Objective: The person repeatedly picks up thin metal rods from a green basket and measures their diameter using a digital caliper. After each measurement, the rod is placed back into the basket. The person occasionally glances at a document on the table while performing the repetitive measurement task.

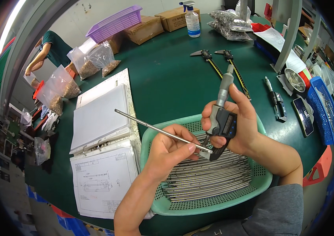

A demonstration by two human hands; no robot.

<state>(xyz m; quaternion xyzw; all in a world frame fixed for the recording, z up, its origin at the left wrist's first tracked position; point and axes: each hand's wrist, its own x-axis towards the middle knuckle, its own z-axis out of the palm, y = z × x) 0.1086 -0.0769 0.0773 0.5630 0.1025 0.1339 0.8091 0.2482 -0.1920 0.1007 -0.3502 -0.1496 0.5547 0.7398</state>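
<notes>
My left hand grips a thin metal rod that slants up to the left. The rod's right end lies at the jaws of a digital micrometer. My right hand is wrapped round the micrometer, its thimble pointing upward. Whether the jaws press on the rod I cannot tell. Below both hands stands a light green perforated basket, with many similar metal rods lying side by side in it.
An open ring binder with a technical drawing lies left of the basket. Two calipers, a second micrometer, a phone and a blue basket are beyond and right. Farther back are a spray bottle, boxes and bags. Another person works at the left.
</notes>
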